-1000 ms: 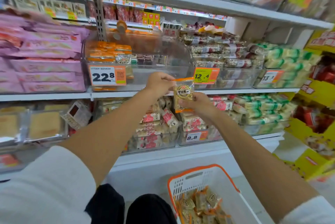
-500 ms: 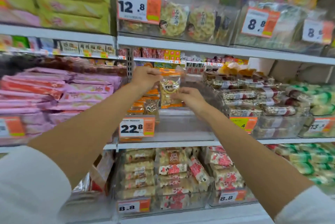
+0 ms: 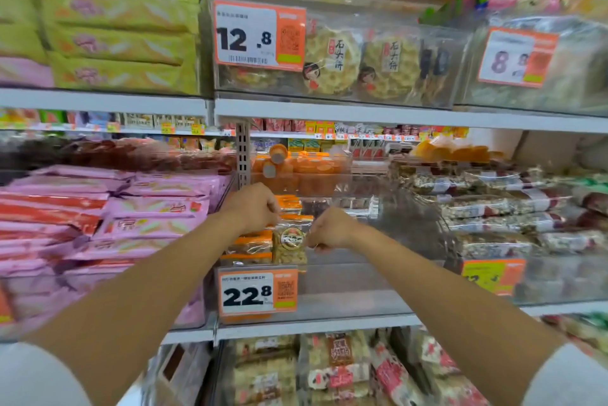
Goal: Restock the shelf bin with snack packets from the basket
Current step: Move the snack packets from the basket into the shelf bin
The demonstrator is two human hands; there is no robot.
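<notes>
Just above the orange-and-white 22.8 price tag (image 3: 258, 294), one clear, orange-topped snack packet (image 3: 289, 244) stands upright in the clear plastic shelf bin (image 3: 362, 277), two outstretched hands on it: the left hand (image 3: 253, 208) pinching its top with curled fingers, the right hand (image 3: 329, 230) pinching its right edge.

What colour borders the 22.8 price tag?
Orange; the price tag shows best in the head view.

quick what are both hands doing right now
Left hand: fingers curled, pinching the top of the snack packet.
Right hand: fingers curled, pinching the same packet's right edge.
</notes>
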